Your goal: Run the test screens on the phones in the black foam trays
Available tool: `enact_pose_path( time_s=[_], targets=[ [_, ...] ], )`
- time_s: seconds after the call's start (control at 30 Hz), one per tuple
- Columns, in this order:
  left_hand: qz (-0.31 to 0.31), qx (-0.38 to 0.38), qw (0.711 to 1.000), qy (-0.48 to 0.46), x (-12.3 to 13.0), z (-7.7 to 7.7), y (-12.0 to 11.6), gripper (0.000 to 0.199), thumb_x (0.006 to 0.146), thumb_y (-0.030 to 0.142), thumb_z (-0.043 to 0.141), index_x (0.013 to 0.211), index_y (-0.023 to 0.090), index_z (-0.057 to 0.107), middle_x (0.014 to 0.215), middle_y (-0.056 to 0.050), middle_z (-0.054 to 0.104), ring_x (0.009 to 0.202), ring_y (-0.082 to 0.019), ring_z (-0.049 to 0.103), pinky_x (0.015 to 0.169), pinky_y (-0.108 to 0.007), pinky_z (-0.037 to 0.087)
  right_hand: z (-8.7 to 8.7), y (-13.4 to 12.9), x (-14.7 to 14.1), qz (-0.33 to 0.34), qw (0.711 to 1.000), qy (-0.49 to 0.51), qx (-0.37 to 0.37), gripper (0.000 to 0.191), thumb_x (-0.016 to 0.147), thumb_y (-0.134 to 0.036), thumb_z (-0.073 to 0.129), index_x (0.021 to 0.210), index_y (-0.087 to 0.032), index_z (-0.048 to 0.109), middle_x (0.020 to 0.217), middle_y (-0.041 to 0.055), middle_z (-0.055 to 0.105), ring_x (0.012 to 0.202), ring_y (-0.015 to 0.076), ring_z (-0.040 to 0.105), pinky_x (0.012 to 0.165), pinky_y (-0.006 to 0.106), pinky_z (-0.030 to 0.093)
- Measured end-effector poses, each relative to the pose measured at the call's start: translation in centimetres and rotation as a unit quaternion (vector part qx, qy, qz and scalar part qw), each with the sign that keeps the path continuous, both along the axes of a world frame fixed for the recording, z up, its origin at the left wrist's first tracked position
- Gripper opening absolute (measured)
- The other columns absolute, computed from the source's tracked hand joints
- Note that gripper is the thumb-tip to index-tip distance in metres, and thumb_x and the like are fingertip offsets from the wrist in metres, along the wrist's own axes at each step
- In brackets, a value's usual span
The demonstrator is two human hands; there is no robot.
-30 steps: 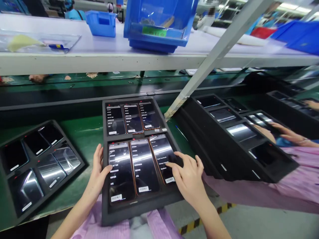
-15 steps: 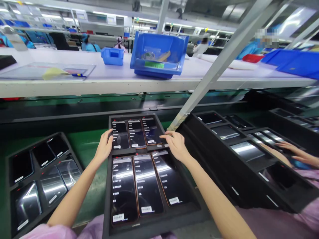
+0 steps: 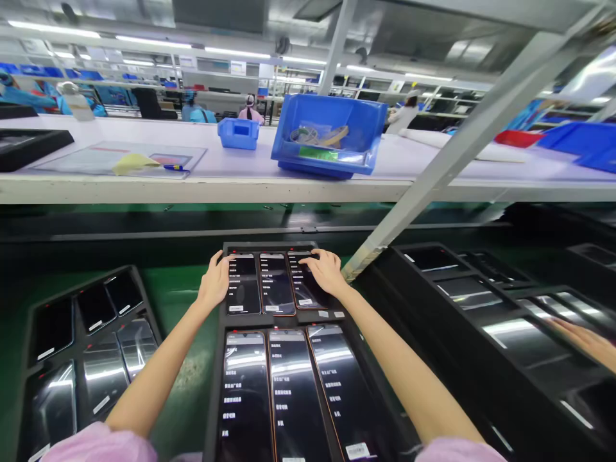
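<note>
A black foam tray (image 3: 215, 378) holds several phones in two rows, with lit screens showing lists of text. My left hand (image 3: 214, 280) is at the tray's upper left edge, fingers apart, its fingertips at the top of the upper left phone (image 3: 244, 285). Over the upper right phone (image 3: 305, 290), my right hand (image 3: 327, 272) has its fingers apart, a fingertip at the screen and the others near the tray's right edge. Neither hand holds anything. The upper middle phone (image 3: 276, 285) lies between them.
Another tray of dark phones (image 3: 139, 282) lies at the left. More phone trays (image 3: 433, 308) stand at the right, beside another person's hand (image 3: 584, 340). A slanted metal post (image 3: 433, 167) rises near my right hand. Blue bins (image 3: 330, 131) sit on the white shelf (image 3: 216, 191).
The view has tilted up. My right hand has moved from the tray's right edge onto the upper right phone, and my left hand has gone up toward the upper left phone's top.
</note>
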State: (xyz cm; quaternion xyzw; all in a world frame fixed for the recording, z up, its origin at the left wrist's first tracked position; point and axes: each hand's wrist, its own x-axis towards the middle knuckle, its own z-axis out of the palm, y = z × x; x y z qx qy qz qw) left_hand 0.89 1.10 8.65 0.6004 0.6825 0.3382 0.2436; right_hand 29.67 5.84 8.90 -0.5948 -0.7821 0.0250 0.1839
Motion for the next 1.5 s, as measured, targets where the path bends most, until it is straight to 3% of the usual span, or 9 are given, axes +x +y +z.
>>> enact_pose_path(
  time_s=[0.4,0.7,0.83,0.93,1.03,1.17,1.3,1.5],
  targets=[
    [-0.007,-0.017,1.000,0.020,-0.4,-0.1,0.5,0.052,0.091,0.044,0.016,0.112,0.030,0.062,0.146,-0.001,0.028,0.103,-0.030,0.059,0.094,-0.047,0.041,0.5,0.7,-4.2,0.129,0.990,-0.034,-0.041,0.044,0.094,-0.034,0.022,0.108,-0.036,0.063,0.128,0.0045,0.045,0.122,0.0209,0.034,0.103,0.045,0.024],
    [-0.005,-0.010,1.000,-0.025,-0.3,-0.1,0.5,0.051,0.091,0.046,0.021,0.098,0.027,0.069,0.145,-0.001,0.031,0.108,-0.032,0.056,0.097,-0.050,0.037,1.5,-0.5,-3.0,0.112,0.994,0.007,-0.007,0.047,0.094,-0.033,0.018,0.111,-0.033,0.062,0.129,0.0061,0.042,0.124,0.0224,0.031,0.104,0.047,0.024],
    [0.007,0.001,0.996,-0.085,-0.2,-0.3,0.2,0.040,0.091,0.037,0.028,0.114,0.027,0.059,0.144,-0.004,0.031,0.117,-0.029,0.049,0.102,-0.049,0.033,2.5,-3.4,-1.7,0.107,0.994,0.029,0.003,0.048,0.094,-0.035,0.017,0.112,-0.031,0.061,0.129,0.0066,0.042,0.123,0.0235,0.032,0.103,0.050,0.025],
    [0.022,-0.003,0.990,-0.138,0.1,-0.9,-1.5,0.042,0.088,0.028,0.037,0.129,0.026,0.044,0.142,-0.007,0.033,0.126,-0.024,0.040,0.104,-0.043,0.032,3.1,-7.5,-1.2,0.129,0.991,0.038,0.004,0.047,0.094,-0.034,0.018,0.110,-0.032,0.062,0.126,0.0071,0.043,0.121,0.0238,0.034,0.102,0.051,0.027],
    [0.025,-0.044,0.973,-0.225,0.5,-1.5,-5.3,0.061,0.082,0.024,0.047,0.138,0.026,0.025,0.143,-0.009,0.032,0.129,-0.024,0.036,0.104,-0.042,0.033,3.1,-12.6,-1.0,0.173,0.985,0.008,-0.019,0.041,0.094,-0.031,0.023,0.110,-0.032,0.061,0.126,0.0068,0.043,0.122,0.0234,0.034,0.103,0.053,0.024],
    [0.003,-0.093,0.910,-0.403,1.3,-1.6,-11.0,0.086,0.069,0.015,0.055,0.141,0.030,0.012,0.147,-0.007,0.026,0.132,-0.024,0.030,0.108,-0.041,0.026,2.2,-18.1,-1.0,0.234,0.971,-0.030,-0.025,0.034,0.092,-0.028,0.032,0.113,-0.035,0.058,0.130,0.0048,0.041,0.124,0.0231,0.034,0.104,0.054,0.023],
    [-0.013,-0.105,0.894,-0.435,2.0,-1.3,-13.9,0.088,0.066,0.011,0.053,0.141,0.031,0.011,0.149,-0.004,0.022,0.134,-0.024,0.026,0.109,-0.041,0.023,1.1,-20.0,-1.0,0.226,0.973,-0.043,-0.004,0.034,0.091,-0.027,0.033,0.113,-0.034,0.058,0.131,0.0053,0.042,0.122,0.0235,0.036,0.103,0.053,0.023],
    [-0.020,-0.078,0.914,-0.397,2.3,-1.3,-13.9,0.090,0.062,0.008,0.051,0.141,0.028,0.011,0.149,-0.005,0.022,0.135,-0.023,0.024,0.111,-0.039,0.019,0.6,-19.8,-1.4,0.188,0.981,-0.041,0.009,0.036,0.092,-0.027,0.030,0.111,-0.033,0.060,0.127,0.0064,0.045,0.121,0.0229,0.037,0.103,0.055,0.022]
  ],
)
